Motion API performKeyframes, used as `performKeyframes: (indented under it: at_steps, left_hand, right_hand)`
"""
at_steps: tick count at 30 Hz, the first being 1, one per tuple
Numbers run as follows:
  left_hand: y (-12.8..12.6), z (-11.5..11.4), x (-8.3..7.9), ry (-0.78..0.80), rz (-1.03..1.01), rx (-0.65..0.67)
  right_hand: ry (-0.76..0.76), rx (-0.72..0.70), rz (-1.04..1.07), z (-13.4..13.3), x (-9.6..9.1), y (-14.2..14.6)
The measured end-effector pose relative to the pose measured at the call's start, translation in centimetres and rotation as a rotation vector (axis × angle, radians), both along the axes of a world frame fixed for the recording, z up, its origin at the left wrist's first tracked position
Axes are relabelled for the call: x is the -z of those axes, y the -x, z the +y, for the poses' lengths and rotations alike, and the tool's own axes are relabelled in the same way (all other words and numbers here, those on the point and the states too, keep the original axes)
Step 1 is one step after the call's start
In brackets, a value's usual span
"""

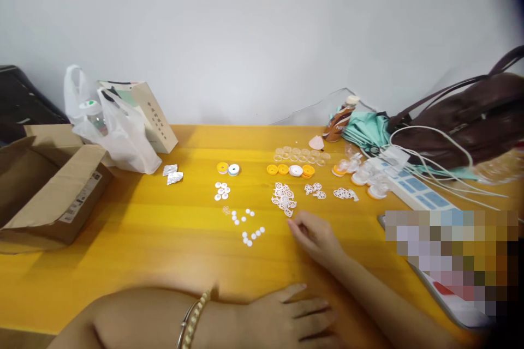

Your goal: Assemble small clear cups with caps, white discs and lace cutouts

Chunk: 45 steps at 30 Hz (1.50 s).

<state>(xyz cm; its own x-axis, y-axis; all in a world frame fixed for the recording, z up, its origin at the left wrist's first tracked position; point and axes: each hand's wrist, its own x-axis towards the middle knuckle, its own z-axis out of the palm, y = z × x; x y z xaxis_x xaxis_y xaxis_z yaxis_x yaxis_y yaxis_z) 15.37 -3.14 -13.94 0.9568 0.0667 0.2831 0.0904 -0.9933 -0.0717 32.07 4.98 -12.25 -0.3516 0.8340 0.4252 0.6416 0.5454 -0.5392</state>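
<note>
My left hand (297,316) lies flat near the table's front edge with fingers apart, holding nothing. Its wrist carries a beaded bracelet (195,319). My right hand (317,237) rests just beyond it, loosely curled with the thumb out; nothing shows in its fingers. Close to its fingertips is a pile of white openwork plastic pieces (283,196). Two smaller groups of similar pieces (315,191) lie farther right. Left of my right hand are scattered small white discs (254,235), and beyond them a cluster of larger white discs (221,191).
Behind stand orange and white round parts (283,170) and rows of clear cups (302,155). An open cardboard box (85,191) and plastic bag (126,142) are left. A bottle (341,119), power strip (421,188), cables and dark bag (470,120) crowd the right.
</note>
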Motion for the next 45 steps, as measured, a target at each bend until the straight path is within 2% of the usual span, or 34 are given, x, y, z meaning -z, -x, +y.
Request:
performKeyframes:
  at_steps: [3,5,7,10,12,14,16,19,24,32,35,40,45]
  left_hand:
    - [0.2,0.6,-2.0,0.111,-0.023,0.015]
    - [0.9,2.2,-3.9,0.214,-0.104,-0.059]
    - [2.3,5.1,-5.9,0.277,-0.201,-0.232]
    - [5.9,11.0,-7.7,0.285,-0.381,-0.602]
    - [8.6,15.0,-7.9,0.331,-0.369,-0.860]
    - [10.9,18.0,-7.3,0.376,-0.285,-1.031]
    - [12.2,20.1,-6.3,0.405,-0.242,-1.053]
    - [12.9,21.6,-4.8,0.446,-0.210,-1.051]
    - [13.0,22.3,-4.0,0.465,-0.215,-1.094]
    - [13.1,21.1,-5.6,0.411,-0.214,-1.086]
    - [13.7,19.9,-6.3,0.422,-0.191,-1.080]
    - [14.4,16.5,-7.1,0.473,-0.087,-1.095]
    - [13.8,15.0,-7.0,0.587,0.065,-1.020]
  right_hand:
    - [0.091,-0.094,-0.059,-0.6,1.1,0.4]
    - [0.120,-0.099,-0.062,-0.4,1.4,0.4]
    - [0.135,-0.086,-0.039,-0.2,1.4,0.2]
    - [0.164,-0.069,-0.003,0.0,1.4,0.1]
    - [0.175,-0.052,0.012,0.0,1.4,0.1]
    - [0.182,-0.048,0.024,0.1,1.5,0.1]
    - [0.185,-0.046,0.035,0.1,1.5,0.2]
    - [0.184,-0.032,0.048,0.2,1.6,0.1]
    - [0.192,-0.026,0.045,0.3,1.8,-0.1]
    - [0.213,-0.023,0.052,0.3,1.9,-0.1]
    - [0.215,-0.027,0.065,0.3,1.8,0.0]
    - [0.224,-0.030,0.090,0.3,1.8,0.0]
    - [0.238,-0.022,0.107,0.3,1.8,0.0]
